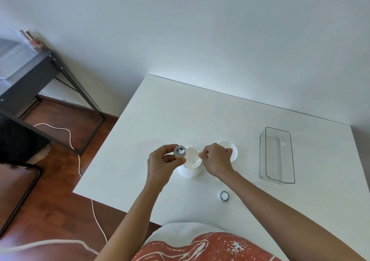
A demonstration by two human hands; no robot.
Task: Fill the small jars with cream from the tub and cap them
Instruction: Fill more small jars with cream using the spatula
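An open white cream tub (190, 165) stands at the middle of the white table (180, 110). My left hand (163, 159) grips a small amber jar (179, 152) tilted over the tub's left rim; white cream shows in its mouth. My right hand (217, 159) hovers over the tub's right side with fingers curled, pinching a thin pale tool (200, 155) that is hard to make out. The tub's white lid (233, 149) lies behind my right hand. A small silver jar cap (223, 195) lies upside down near the front edge.
A clear plastic tray (278, 154) stands at the right of the table. A wall runs along the table's far edge. Left of the table are a dark desk frame (60, 84), a white cable (80, 160) on the wooden floor and someone's bare foot (41, 154).
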